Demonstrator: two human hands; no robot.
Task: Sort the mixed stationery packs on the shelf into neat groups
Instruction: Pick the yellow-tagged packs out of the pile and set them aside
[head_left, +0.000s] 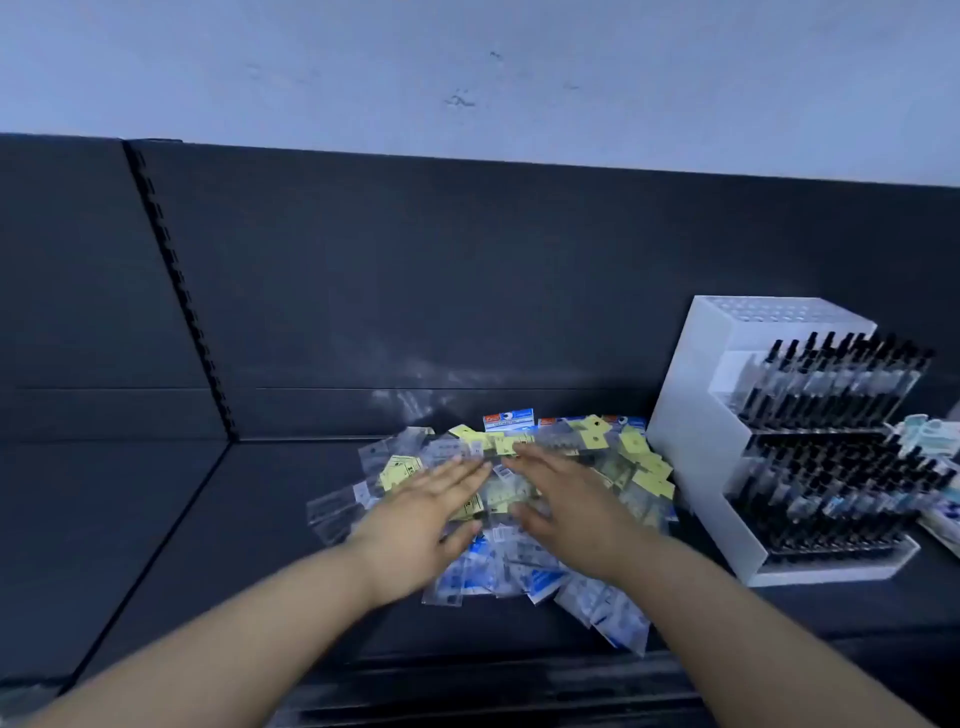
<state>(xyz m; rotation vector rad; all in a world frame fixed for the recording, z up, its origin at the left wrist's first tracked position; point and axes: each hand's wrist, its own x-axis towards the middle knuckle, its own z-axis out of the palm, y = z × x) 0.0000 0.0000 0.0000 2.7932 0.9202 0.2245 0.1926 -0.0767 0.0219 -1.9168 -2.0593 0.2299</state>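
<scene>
A mixed heap of small clear stationery packs (613, 467) lies on the dark shelf (218, 530). Some packs have yellow cards, some blue-and-white cards, some are plain clear. My left hand (421, 514) lies flat with straight fingers over the left part of the heap. My right hand (566, 499) is spread flat over the middle, fingers pointing toward the back. Neither hand holds a pack. Blue-and-white packs (524, 571) spill toward the front edge under my wrists.
A white tiered pen display (691, 415) full of black-capped pens stands right of the heap, close to it. More packaged items (935, 441) sit at the far right. A slotted upright (176, 280) runs down the dark back panel on the left.
</scene>
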